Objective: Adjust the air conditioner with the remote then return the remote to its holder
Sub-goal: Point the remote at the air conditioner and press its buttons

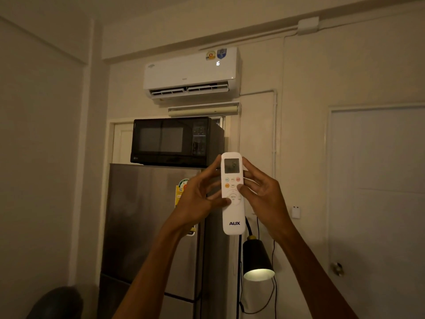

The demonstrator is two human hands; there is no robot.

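A white remote (233, 215) marked AUX stands upright in front of me, its small screen at the top. My left hand (197, 199) grips its left edge with the thumb on the round pad. My right hand (262, 192) holds the right edge, thumb resting on a button below the screen. High on the wall hangs the white air conditioner (190, 73), its flap open and a lit digit on its front. A small white holder-like bracket (296, 212) is fixed to the wall at the right; I cannot tell if it is the remote's holder.
A black microwave (174, 141) sits on a steel fridge (149, 226) right behind the remote. A lit black lamp (257, 259) hangs on a cable under my right wrist. A closed white door (377, 203) with a knob fills the right side. A dark round object (57, 302) is at the bottom left.
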